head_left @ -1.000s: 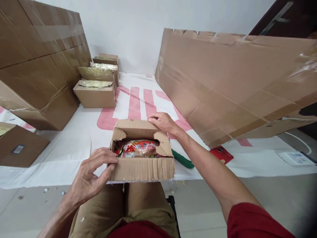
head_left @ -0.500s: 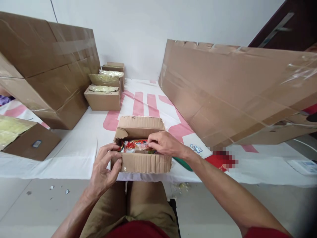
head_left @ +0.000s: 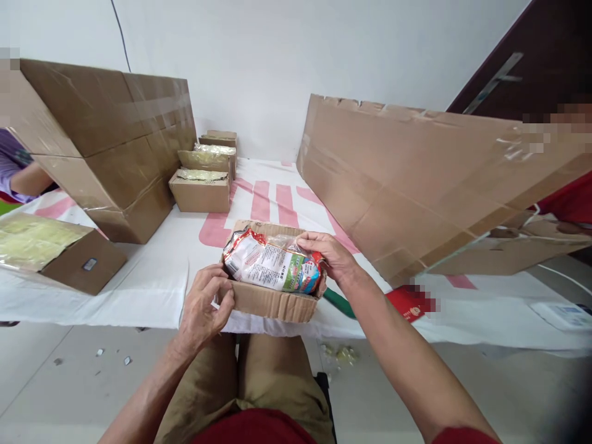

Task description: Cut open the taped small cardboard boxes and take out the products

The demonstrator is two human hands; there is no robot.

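Note:
In front of me stands a small open cardboard box (head_left: 272, 303). Across its opening lies a printed plastic packet (head_left: 268, 264), white with a barcode, red edging and a green and blue end. My left hand (head_left: 208, 302) grips the box's left corner, its fingertips over the rim and thumb against the front wall. At the packet's upper right edge, my right hand (head_left: 330, 254) pinches the clear and red plastic. The packet hides most of the inside of the box.
Stacked cartons (head_left: 134, 148) rise on the left. Several small boxes (head_left: 203, 192) stand behind. Another box (head_left: 87, 262) sits front left. A large cardboard panel (head_left: 398, 185) leans at right, near a red packet (head_left: 409, 303) and a white device (head_left: 562, 316). Other people are partly visible at both sides.
The packet has come up out of the box's inside and now covers its opening, printed white side showing. My right hand has moved slightly right and up with it. My left hand stays on the box.

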